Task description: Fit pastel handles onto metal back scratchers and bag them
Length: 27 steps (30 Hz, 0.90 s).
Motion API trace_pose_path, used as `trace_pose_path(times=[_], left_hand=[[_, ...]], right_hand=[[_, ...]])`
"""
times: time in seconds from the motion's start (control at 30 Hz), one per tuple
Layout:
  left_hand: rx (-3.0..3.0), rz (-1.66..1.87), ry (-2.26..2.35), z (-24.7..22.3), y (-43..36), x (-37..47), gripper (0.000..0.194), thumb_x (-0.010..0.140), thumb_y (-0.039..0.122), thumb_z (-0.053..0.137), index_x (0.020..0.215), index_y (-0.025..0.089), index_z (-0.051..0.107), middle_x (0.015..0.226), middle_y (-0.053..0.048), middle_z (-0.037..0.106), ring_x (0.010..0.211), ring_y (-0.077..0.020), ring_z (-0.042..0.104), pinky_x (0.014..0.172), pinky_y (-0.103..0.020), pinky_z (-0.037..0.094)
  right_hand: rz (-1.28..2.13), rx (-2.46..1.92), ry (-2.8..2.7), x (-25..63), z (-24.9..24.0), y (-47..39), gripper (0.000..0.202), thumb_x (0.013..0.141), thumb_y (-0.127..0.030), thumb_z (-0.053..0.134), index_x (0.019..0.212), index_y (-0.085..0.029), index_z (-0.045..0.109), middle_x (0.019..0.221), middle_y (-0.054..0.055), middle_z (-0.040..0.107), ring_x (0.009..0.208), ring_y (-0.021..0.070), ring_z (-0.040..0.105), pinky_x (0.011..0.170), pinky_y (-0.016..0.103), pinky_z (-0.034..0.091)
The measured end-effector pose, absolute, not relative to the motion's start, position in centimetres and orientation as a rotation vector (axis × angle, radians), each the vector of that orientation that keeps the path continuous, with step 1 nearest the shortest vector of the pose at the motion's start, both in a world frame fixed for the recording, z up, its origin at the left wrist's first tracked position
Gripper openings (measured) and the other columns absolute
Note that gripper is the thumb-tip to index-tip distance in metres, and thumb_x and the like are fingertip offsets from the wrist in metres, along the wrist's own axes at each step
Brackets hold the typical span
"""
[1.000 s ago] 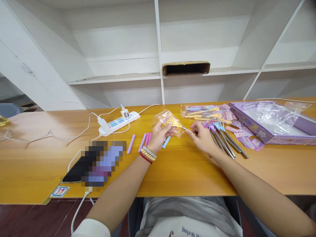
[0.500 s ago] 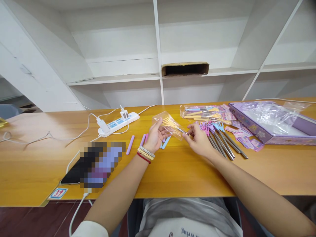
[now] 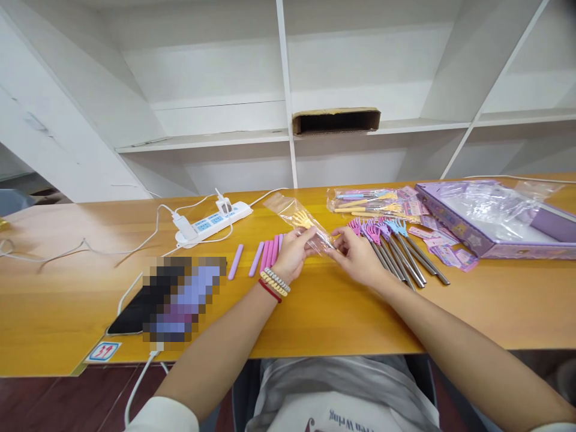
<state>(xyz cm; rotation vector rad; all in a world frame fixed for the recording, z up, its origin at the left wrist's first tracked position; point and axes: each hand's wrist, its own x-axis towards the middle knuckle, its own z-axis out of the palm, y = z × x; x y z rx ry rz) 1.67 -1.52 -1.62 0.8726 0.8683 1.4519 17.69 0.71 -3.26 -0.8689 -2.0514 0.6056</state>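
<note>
Between my hands is a back scratcher (image 3: 302,219) with a yellow hand-shaped head, inside a clear plastic bag (image 3: 279,205). My left hand (image 3: 291,258) pinches the bag and scratcher just below the yellow head. At the lower end, the fingers of my right hand (image 3: 357,255) are closed on the bag and the rod in it; their tips are partly hidden. Several back scratchers (image 3: 407,258) with pink, purple and blue heads and bare metal rods lie right of my right hand. Lilac and pink handle sleeves (image 3: 269,251) lie beside my left hand, partly covered by it.
Bagged back scratchers (image 3: 369,204) lie at the back, near printed cards (image 3: 443,246) and a purple box (image 3: 508,249) holding clear plastic. To the left are a white power strip (image 3: 216,225), cables and a phone (image 3: 130,312). A cardboard box (image 3: 336,123) sits on the shelf.
The scratcher's yellow head has come nearer to me, with more of the bag now reaching beyond it. My left hand has shifted right and down, closing round the scratcher below its head.
</note>
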Motion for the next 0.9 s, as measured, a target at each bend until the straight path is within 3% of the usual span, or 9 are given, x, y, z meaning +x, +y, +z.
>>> trace_pose_path(times=[0.17, 0.33, 0.43, 0.53, 0.73, 0.9], left_hand=[[0.873, 1.511, 0.872, -1.2, -1.3, 1.2, 0.021, 0.070, 0.028, 0.071, 0.074, 0.010, 0.060, 0.068, -0.004, 0.065, 0.062, -0.0131, 0.062, 0.057, -0.024, 0.049], [0.730, 1.697, 0.891, -0.5, -0.3, -1.5, 0.015, 0.072, 0.023, 0.068, 0.073, 0.012, 0.058, 0.067, -0.003, 0.066, 0.057, -0.0122, 0.062, 0.051, -0.023, 0.048], [0.642, 1.767, 0.903, -0.3, 0.3, -3.2, 0.011, 0.073, 0.018, 0.067, 0.074, 0.012, 0.057, 0.069, -0.003, 0.066, 0.061, -0.0122, 0.064, 0.058, -0.024, 0.052], [0.641, 1.736, 0.914, -0.4, 0.5, -3.7, 0.011, 0.074, 0.018, 0.066, 0.076, 0.012, 0.057, 0.070, -0.004, 0.067, 0.062, -0.0129, 0.065, 0.060, -0.025, 0.054], [0.871, 1.426, 0.944, -0.9, -0.4, -2.0, 0.018, 0.075, 0.025, 0.067, 0.076, 0.009, 0.061, 0.072, -0.008, 0.068, 0.056, -0.0126, 0.063, 0.051, -0.023, 0.051], [0.967, 1.241, 0.921, -1.5, -1.2, -0.1, 0.019, 0.075, 0.027, 0.068, 0.079, 0.009, 0.062, 0.074, -0.008, 0.067, 0.058, -0.0127, 0.062, 0.054, -0.024, 0.051]], right_hand=[[0.790, -0.788, -2.108, 17.4, -2.9, -0.1, 0.040, 0.078, -0.034, 0.061, 0.111, -0.020, 0.043, 0.075, -0.001, 0.056, 0.056, 0.0099, 0.050, 0.054, 0.023, 0.040], [1.331, -0.637, -2.113, 18.4, -2.4, -0.1, 0.064, 0.067, -0.028, 0.072, 0.122, -0.021, 0.040, 0.077, -0.003, 0.057, 0.064, 0.0099, 0.055, 0.058, 0.022, 0.045], [1.663, -0.517, -2.060, 19.1, -2.1, 0.2, 0.062, 0.066, -0.023, 0.073, 0.120, -0.020, 0.044, 0.085, 0.002, 0.062, 0.072, 0.0115, 0.059, 0.064, 0.026, 0.049], [1.806, -0.495, -1.934, 19.1, -2.1, 0.6, 0.054, 0.066, -0.027, 0.073, 0.112, -0.018, 0.048, 0.090, 0.005, 0.064, 0.064, 0.0104, 0.059, 0.058, 0.026, 0.049], [1.427, -0.689, -1.958, 18.8, -2.8, 1.1, 0.047, 0.057, -0.036, 0.079, 0.089, -0.017, 0.051, 0.064, -0.005, 0.055, 0.056, 0.0090, 0.052, 0.055, 0.024, 0.042], [0.889, -0.826, -2.078, 18.8, -2.9, 1.2, 0.055, 0.055, -0.046, 0.079, 0.094, -0.019, 0.050, 0.066, -0.006, 0.047, 0.056, 0.0086, 0.043, 0.053, 0.023, 0.035]])
